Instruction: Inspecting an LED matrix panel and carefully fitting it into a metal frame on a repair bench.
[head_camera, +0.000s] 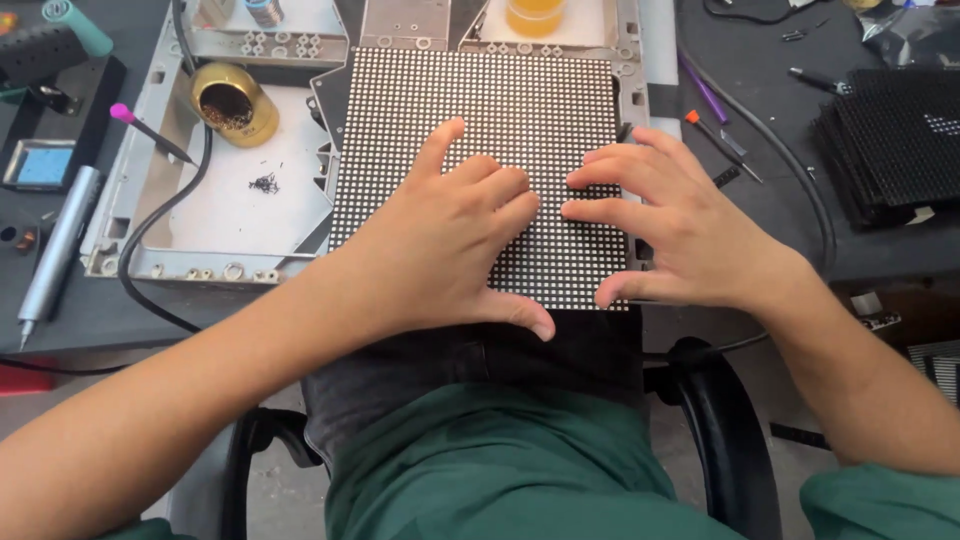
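Note:
A square black panel (480, 110) covered in a grid of small white dots lies flat at the bench's front edge. My left hand (455, 240) rests palm-down on its lower middle, fingers curled, thumb at the panel's near edge. My right hand (675, 225) lies on the panel's right side, fingers spread and pointing left, thumb along the bottom right corner. Neither hand grips anything; both press on the panel's face.
A grey metal frame (130, 170) lies left, with a brass tin of wire wool (235, 100) and a black cable (150, 225). A silver pen-shaped tool (55, 245) lies far left. Stacked dark panels (895, 140) sit right. An orange cup (535, 15) stands behind.

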